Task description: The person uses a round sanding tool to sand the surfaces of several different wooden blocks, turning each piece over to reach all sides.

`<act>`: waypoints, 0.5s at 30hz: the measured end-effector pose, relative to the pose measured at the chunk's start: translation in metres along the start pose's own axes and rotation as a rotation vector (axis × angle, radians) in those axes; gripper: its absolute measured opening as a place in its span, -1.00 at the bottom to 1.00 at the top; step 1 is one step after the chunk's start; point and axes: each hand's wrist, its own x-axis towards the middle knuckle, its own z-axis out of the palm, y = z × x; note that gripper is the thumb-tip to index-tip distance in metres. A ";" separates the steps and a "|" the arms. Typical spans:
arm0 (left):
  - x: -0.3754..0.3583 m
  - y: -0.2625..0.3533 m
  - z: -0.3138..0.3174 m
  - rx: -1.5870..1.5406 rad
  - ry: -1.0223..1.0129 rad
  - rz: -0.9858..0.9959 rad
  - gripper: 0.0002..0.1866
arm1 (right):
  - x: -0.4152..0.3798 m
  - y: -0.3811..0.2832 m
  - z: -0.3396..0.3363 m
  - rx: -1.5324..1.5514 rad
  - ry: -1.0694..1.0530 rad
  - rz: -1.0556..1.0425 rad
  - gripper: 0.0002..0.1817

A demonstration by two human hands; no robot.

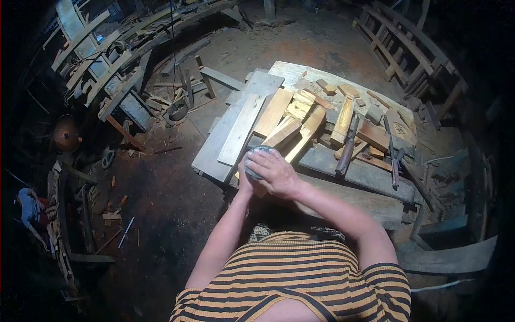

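My right hand [275, 173] is closed over a dark grey-green, round-edged object [256, 149], fingers bent across its top. Pressed against the near left side of the same object is my left hand [245, 176], its fingers mostly hidden. I cannot tell what kind of object it is. Just beyond the hands lies a wooden block [284, 132], its near end close to my fingers. A long pale wooden piece [307, 133] slants beside it on the workbench [214, 155]. Farther left rest a flat board [241, 129] and a shorter plank [273, 111].
Wood-handled tools, among them one with a dark handle [345, 155] and another [396, 170], lie on the bench's right side near a reddish wood block [374, 133]. Timber racks [397, 48] stand far right. Scrap wood covers a bench [129, 59] far left. Another person [32, 209] is at the left edge.
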 end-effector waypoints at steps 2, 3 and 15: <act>-0.004 0.027 0.012 -0.112 0.033 -0.157 -0.79 | 0.005 0.019 -0.009 -0.021 -0.004 0.006 -0.59; -0.008 0.055 0.018 -0.124 -0.026 -0.322 -0.76 | 0.009 0.043 -0.010 0.035 0.008 0.090 -0.65; 0.000 -0.010 -0.003 -0.162 -0.079 -0.049 -0.68 | 0.001 -0.020 -0.014 0.089 -0.119 -0.001 -0.55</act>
